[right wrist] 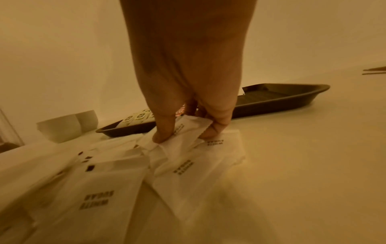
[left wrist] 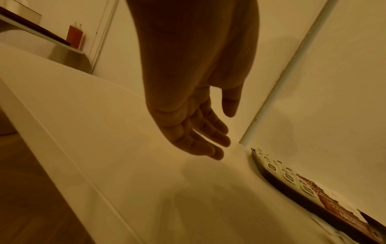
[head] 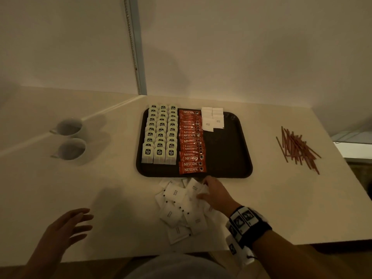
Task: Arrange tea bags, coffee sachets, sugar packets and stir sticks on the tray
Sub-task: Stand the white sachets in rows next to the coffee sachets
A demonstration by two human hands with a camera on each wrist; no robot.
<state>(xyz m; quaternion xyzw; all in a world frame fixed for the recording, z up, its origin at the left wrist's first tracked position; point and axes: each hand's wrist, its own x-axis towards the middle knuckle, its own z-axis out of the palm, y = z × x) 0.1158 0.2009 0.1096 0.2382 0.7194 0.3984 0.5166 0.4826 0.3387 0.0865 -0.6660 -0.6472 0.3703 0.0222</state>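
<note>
— Sugar packets point(head: 182, 206) lay in a loose overlapping heap on the white counter point(head: 281, 198), just in front of the dark tray point(head: 244, 156). What was the right hand point(head: 215, 195) doing?

— It pinched one packet point(right wrist: 183, 132) at the far edge of the heap between thumb and fingertips point(right wrist: 164, 132), the paper crumpled in the pinch.

— And the left hand point(left wrist: 194, 125)?

— Relaxed, fingers straight, holding nothing, hovering above the counter well left of the heap.

— How should the step have gone?

— By my reading, only the top packet needed lifting clear, so neighbours did not drag along. It then belonged flat and overlapped below the few sugar packets already on the tray point(head: 212, 119), continuing that column on the bare floor right of the coffee sachets point(head: 192, 141).

— The look of them?

— Thin, square, white paper, small dark print, limp; easily creased.

— The rest?

— Tea bags point(head: 160, 135) filled three neat columns at the tray's left; stir sticks point(head: 298, 148) waited in a pile well to the right.
</note>
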